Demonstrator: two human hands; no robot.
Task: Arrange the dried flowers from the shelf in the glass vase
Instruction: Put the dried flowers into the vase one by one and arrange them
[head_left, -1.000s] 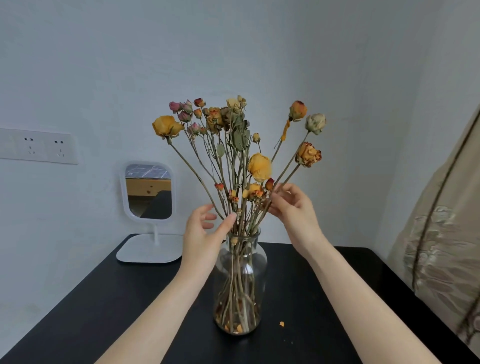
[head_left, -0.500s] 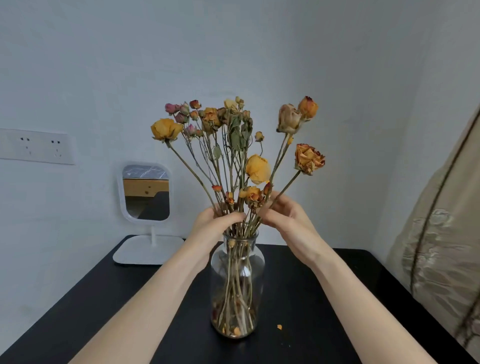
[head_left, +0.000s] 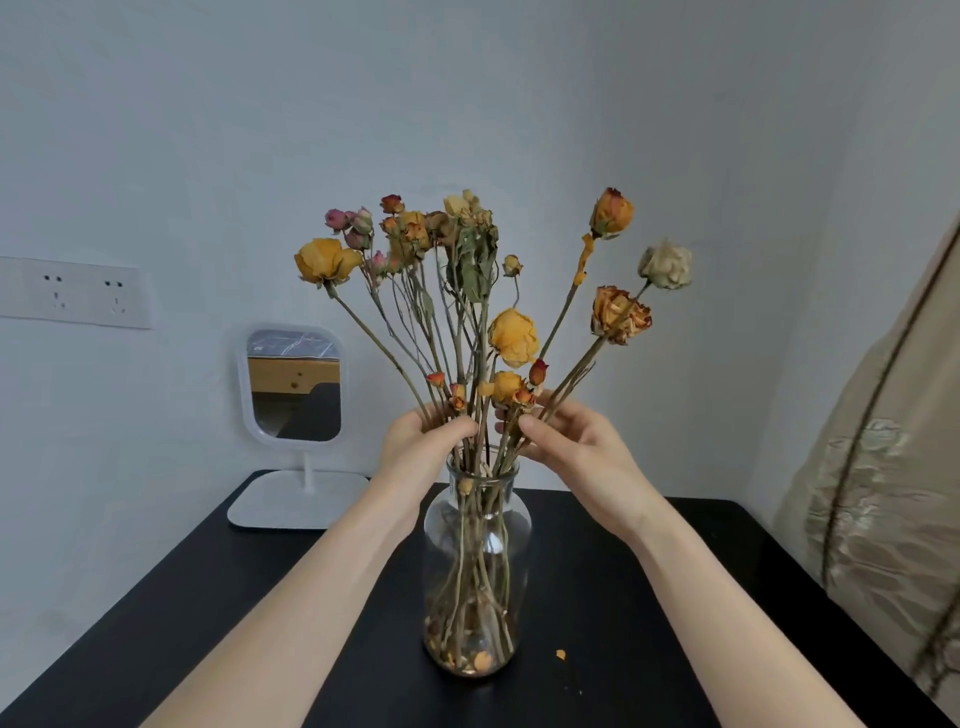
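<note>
The glass vase (head_left: 475, 571) stands on the black bench (head_left: 208, 597), clear, with petal crumbs at its bottom. From it the dried flowers (head_left: 511, 338) fan out on thin brown stems, yellow, orange, pink and one pale. The left hand (head_left: 415, 447) grips the stems just above the mouth; the right hand (head_left: 576, 441) seems to pinch a few.

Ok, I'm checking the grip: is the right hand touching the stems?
Touching. The head view shows the right hand pinching the stems between thumb and fingers, just above the vase.
</note>
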